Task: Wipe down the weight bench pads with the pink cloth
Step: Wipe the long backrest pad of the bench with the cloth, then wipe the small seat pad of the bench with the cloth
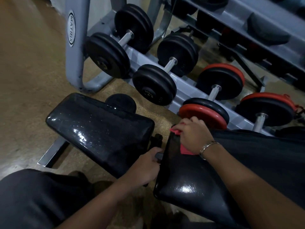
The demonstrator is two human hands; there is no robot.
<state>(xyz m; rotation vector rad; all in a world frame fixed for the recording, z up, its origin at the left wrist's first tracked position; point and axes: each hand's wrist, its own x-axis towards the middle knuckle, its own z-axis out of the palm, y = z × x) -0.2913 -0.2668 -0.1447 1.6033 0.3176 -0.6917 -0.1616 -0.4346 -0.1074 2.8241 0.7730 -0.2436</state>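
The bench has two glossy black pads: a seat pad (99, 128) on the left and a back pad (186, 179) tilted up on the right. My right hand (194, 136) presses the pink cloth (184, 150) against the far top edge of the back pad; cloth corners stick out on both sides of the hand. My left hand (146, 167) grips the back pad's left edge near the gap between the pads, fingers tucked under it. A metal bracelet sits on my right wrist.
A grey dumbbell rack (186, 90) runs close behind the bench, holding black dumbbells (153, 83) and red-and-black ones (204, 113). A grey Matrix frame post (74, 52) stands at left. The bench's steel foot (52, 152) rests on brown floor. My dark-clothed knees (38, 195) are at the bottom.
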